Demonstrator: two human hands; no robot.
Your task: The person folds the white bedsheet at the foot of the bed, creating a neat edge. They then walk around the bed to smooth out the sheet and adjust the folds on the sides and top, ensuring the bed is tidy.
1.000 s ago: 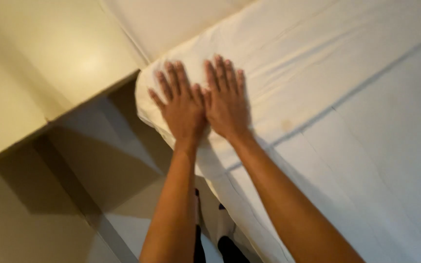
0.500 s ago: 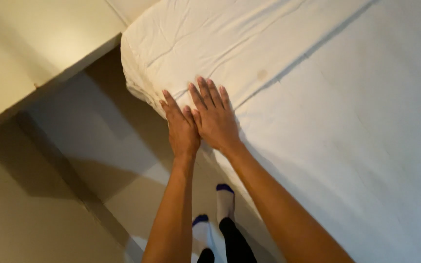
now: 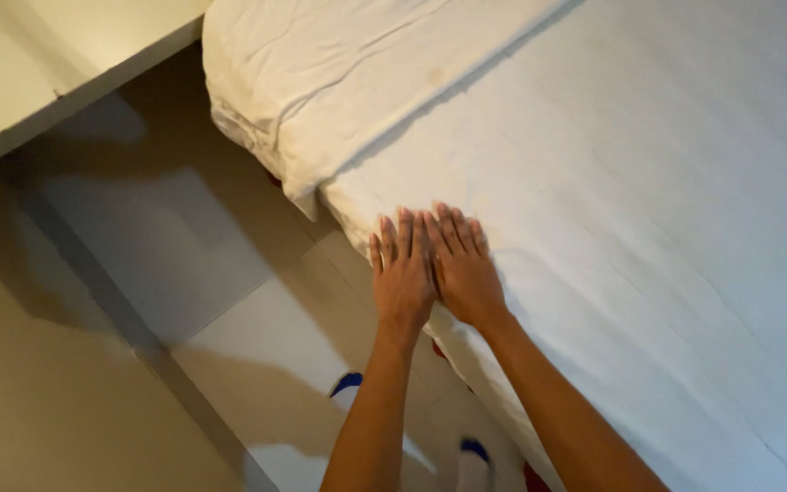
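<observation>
Along the bed's near edge, my left hand and right hand lie flat, fingers spread, gripping nothing, pressing the white sheet. I judge I'm smoothing it; next calls for sliding along the edge. Fine creases remain; a folded layer lies beyond.

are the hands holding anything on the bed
Nothing is held. The left hand and right hand lie flat, fingers spread, on the white sheet at the mattress edge.
</observation>
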